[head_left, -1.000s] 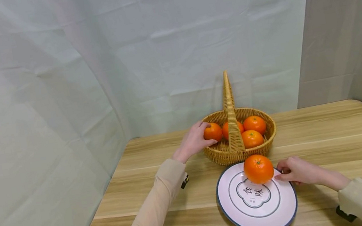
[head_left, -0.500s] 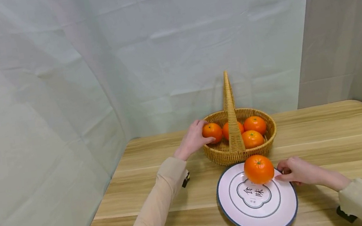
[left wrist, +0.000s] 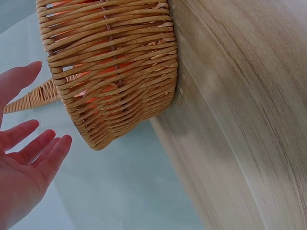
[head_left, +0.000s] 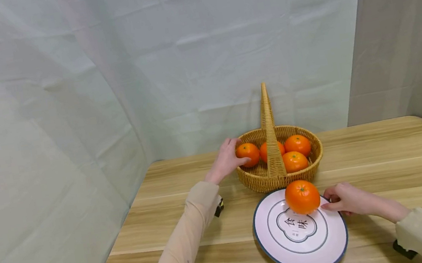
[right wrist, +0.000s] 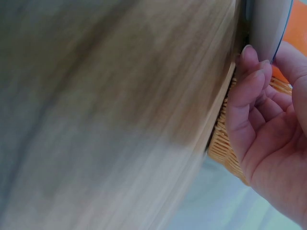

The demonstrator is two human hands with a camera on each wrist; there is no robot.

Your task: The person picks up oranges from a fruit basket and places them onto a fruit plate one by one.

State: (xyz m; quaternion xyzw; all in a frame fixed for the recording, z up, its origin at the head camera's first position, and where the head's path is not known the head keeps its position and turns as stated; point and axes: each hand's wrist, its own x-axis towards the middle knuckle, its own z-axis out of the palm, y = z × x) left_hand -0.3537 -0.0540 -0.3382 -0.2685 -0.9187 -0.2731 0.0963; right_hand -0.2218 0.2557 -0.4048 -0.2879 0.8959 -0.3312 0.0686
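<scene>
My left hand point(head_left: 226, 162) is at the left rim of the wicker basket point(head_left: 261, 184), thumb and fingers spread beside the leftmost orange point(head_left: 249, 155). In the left wrist view its fingers point(left wrist: 55, 155) are parted and hold nothing, just off the woven side. My right hand point(head_left: 348, 199) pinches the right edge of a white plate point(head_left: 277, 249) with a dark blue rim. From the right wrist the thumb is above the plate's edge and the curled fingers point(right wrist: 244, 93) are beneath it. One orange point(head_left: 302, 197) sits on the plate's far part.
Several oranges lie in the basket, such as one at the right point(head_left: 297, 146) and one in front point(head_left: 295, 161). Its tall handle point(head_left: 271, 140) arches over them. The wooden table point(head_left: 397, 157) meets a pale cloth backdrop point(head_left: 224, 56) behind and at the left.
My left fingers have loosened from the leftmost orange and lifted slightly off it; that orange stays in the basket. The right hand holds the plate as before.
</scene>
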